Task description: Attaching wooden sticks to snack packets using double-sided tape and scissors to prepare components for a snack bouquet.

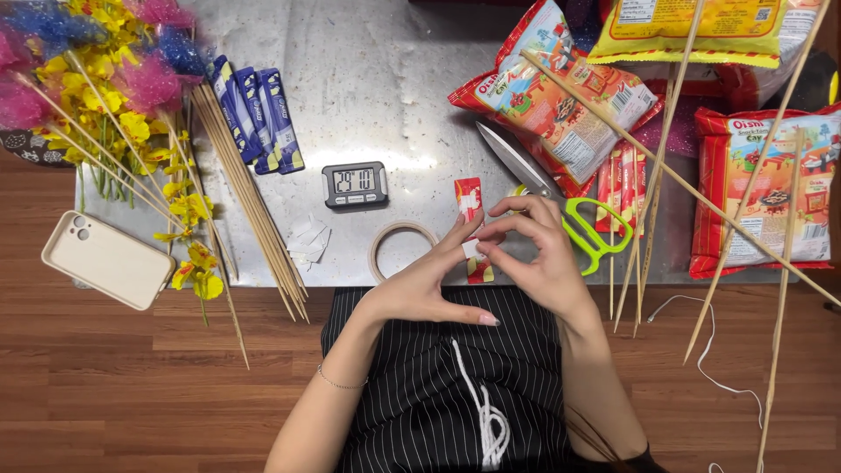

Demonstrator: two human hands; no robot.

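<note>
Both hands meet at the table's near edge over a small red snack sachet (470,200). My left hand (429,285) has its fingers stretched up along the sachet, with a small white piece of tape (471,249) at its fingertips. My right hand (534,254) curls over from the right and pinches the same tape and the sachet's lower part. A roll of masking tape (399,245) lies just left of my left hand. Scissors with green handles (589,229) lie right behind my right hand.
A digital timer (355,185), cut tape bits (308,240), a bundle of wooden skewers (250,206), blue sachets (258,114), artificial flowers (96,79) and a phone (107,259) lie left. Large red snack bags (561,101) and loose long skewers (657,166) crowd the right.
</note>
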